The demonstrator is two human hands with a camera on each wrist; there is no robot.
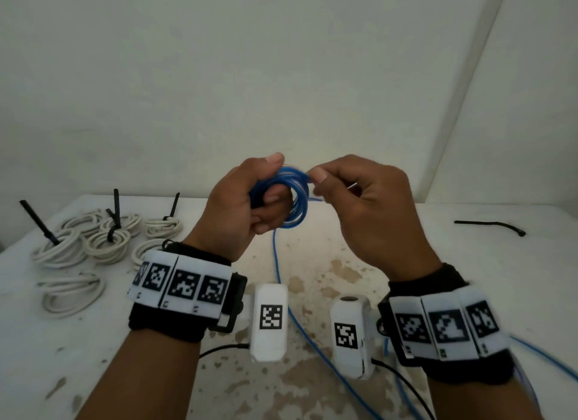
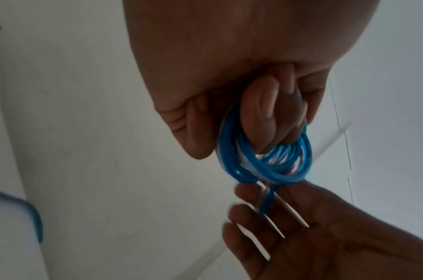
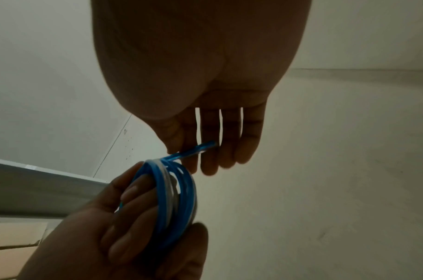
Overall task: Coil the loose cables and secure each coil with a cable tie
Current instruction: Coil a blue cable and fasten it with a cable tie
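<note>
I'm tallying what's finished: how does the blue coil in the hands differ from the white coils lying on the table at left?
The blue coil is held up off the table in the left hand; the white coils lie on it. The blue coil has no tie, and loose cable trails from it; several white coils carry black cable ties. The blue cable looks thinner, the white thicker. Both are wound into round loops.
</note>
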